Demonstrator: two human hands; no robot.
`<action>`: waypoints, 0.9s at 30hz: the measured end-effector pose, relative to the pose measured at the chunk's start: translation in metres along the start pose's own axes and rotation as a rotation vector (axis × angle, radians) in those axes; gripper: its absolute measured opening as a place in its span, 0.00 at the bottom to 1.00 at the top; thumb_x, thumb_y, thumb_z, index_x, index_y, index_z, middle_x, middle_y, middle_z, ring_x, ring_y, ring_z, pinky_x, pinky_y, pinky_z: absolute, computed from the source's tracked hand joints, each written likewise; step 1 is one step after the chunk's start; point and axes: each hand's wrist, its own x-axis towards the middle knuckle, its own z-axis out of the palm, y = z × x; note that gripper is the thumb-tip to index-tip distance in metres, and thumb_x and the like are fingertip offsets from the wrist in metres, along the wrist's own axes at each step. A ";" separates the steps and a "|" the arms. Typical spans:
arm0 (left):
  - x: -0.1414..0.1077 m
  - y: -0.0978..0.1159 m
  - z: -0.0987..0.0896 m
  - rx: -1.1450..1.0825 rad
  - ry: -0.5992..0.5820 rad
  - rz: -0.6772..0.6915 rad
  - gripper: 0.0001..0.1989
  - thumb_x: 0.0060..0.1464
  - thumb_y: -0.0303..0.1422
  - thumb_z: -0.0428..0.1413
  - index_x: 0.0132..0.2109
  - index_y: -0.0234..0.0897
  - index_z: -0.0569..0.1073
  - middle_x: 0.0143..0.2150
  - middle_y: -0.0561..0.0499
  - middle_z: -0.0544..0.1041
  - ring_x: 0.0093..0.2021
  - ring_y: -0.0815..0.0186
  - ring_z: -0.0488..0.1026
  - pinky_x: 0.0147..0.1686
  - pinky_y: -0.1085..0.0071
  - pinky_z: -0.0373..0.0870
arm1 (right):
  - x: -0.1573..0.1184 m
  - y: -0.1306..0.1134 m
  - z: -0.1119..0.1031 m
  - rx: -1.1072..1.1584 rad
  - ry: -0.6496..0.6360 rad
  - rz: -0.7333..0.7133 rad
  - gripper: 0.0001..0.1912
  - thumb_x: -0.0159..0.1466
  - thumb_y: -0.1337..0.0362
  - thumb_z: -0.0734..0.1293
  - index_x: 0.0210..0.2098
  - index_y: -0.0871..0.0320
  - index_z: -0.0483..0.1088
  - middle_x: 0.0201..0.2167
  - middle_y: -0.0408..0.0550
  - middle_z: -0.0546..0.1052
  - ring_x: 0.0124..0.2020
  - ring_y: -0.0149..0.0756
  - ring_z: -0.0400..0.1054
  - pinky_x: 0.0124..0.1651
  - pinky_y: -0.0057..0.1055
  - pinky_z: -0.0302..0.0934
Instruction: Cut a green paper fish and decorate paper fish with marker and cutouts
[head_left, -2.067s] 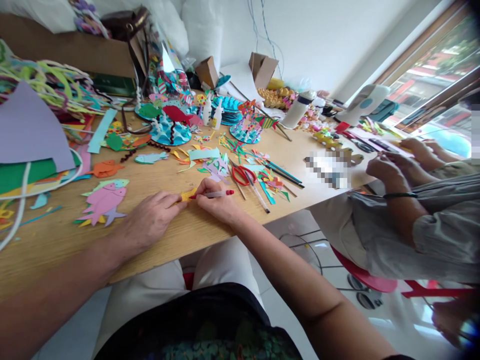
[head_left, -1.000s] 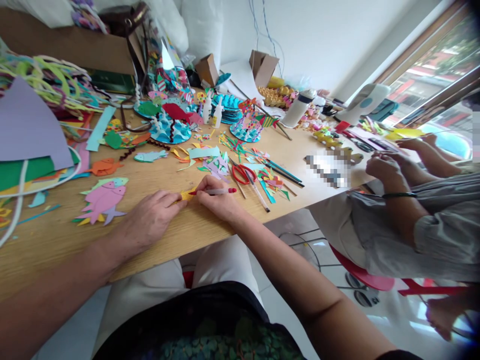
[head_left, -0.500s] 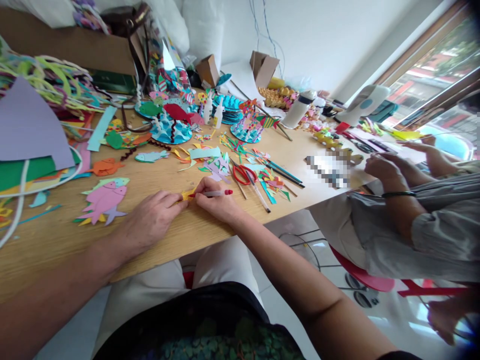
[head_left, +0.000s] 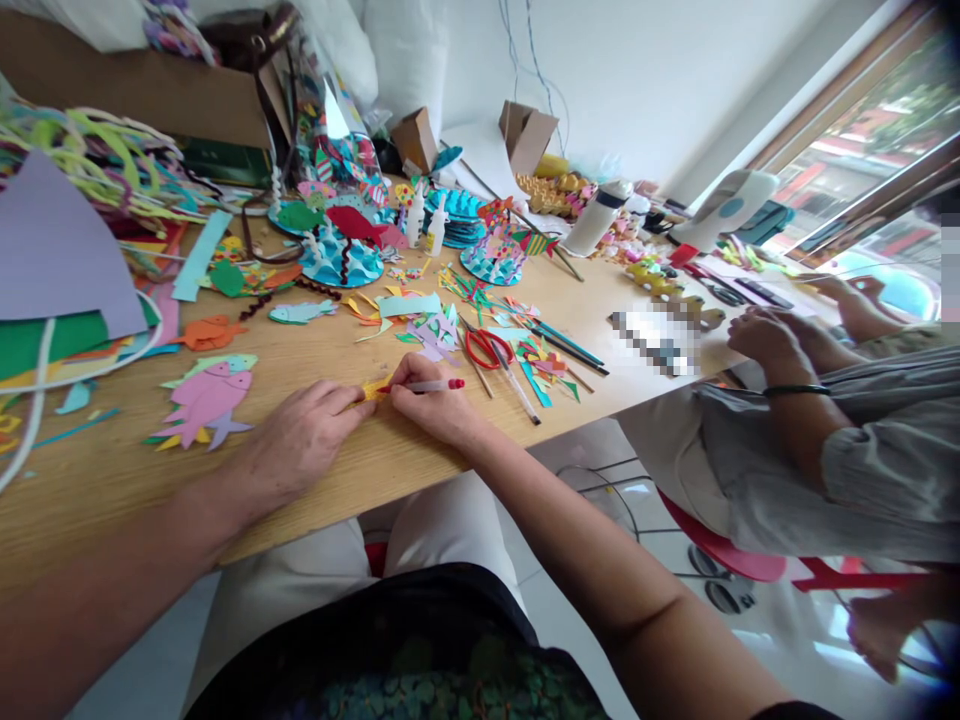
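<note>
My right hand (head_left: 429, 400) is closed round a red marker pen (head_left: 439, 386) with a pale barrel and a red end. Its red tip meets a small yellow paper piece (head_left: 371, 389) on the table. From the other side, my left hand (head_left: 311, 430) grips that piece, fingers together and thumb at its near edge; part of the paper is hidden under the fingers. Left of this hand lies a stack of paper fish (head_left: 214, 395), pink on top. Beyond my right hand are red-handled scissors (head_left: 487, 349) and a clear pen (head_left: 517, 384).
Paper scraps (head_left: 431, 330) and dark pencils (head_left: 570, 345) lie ahead. Farther back stand glue bottles (head_left: 436, 230), blue fish decorations (head_left: 341, 262) and a white bottle (head_left: 596, 220). Coloured strips (head_left: 97, 165) heap at left. A co-worker's hands (head_left: 772, 335) are at the right.
My hands, the marker pen and the yellow paper show almost no movement. The co-worker's hands and foot at the right have shifted slightly.
</note>
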 end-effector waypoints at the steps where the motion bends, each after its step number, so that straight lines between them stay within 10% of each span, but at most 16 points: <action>1: 0.000 0.000 0.000 -0.008 0.003 -0.002 0.20 0.58 0.21 0.41 0.51 0.34 0.73 0.43 0.42 0.75 0.44 0.57 0.69 0.44 0.58 0.70 | 0.000 0.000 0.000 -0.002 0.000 0.002 0.05 0.52 0.70 0.62 0.23 0.57 0.60 0.21 0.36 0.65 0.24 0.27 0.57 0.28 0.25 0.49; 27: -0.001 -0.001 0.002 0.020 -0.003 0.012 0.20 0.58 0.21 0.43 0.52 0.33 0.72 0.43 0.41 0.74 0.44 0.56 0.68 0.41 0.59 0.71 | 0.001 0.000 0.001 0.021 0.013 -0.010 0.05 0.52 0.71 0.62 0.24 0.56 0.60 0.22 0.37 0.63 0.25 0.28 0.57 0.30 0.26 0.52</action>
